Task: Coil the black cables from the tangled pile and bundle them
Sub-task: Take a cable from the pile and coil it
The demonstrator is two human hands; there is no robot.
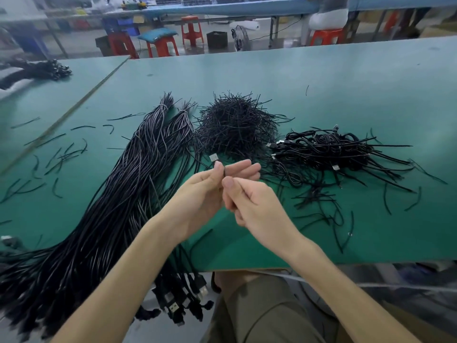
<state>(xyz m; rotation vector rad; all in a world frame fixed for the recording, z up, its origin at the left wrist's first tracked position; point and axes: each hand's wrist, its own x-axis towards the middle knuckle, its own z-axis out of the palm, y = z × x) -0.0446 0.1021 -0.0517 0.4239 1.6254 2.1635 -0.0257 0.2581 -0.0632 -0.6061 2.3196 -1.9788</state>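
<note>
- Green table (346, 82) across the whole view, strewn with loose ties (59, 154).
- Long black cables (111, 206) in a thick sheaf on the table's left side, far ends tied off, near ends with USB plugs hanging over the front edge.
- Heap of short ties (235, 125) at centre, just beside the sheaf.
- Coiled cables (321, 149) piled right of the heap.
- Left hand (202, 194) and right hand (252, 201) together above the table, touching, both pinching one cable (224, 173).
- Black box (217, 39) on the floor beyond; contents not discernible.
- Silver plug (213, 157) poking up above the left thumb.
</note>
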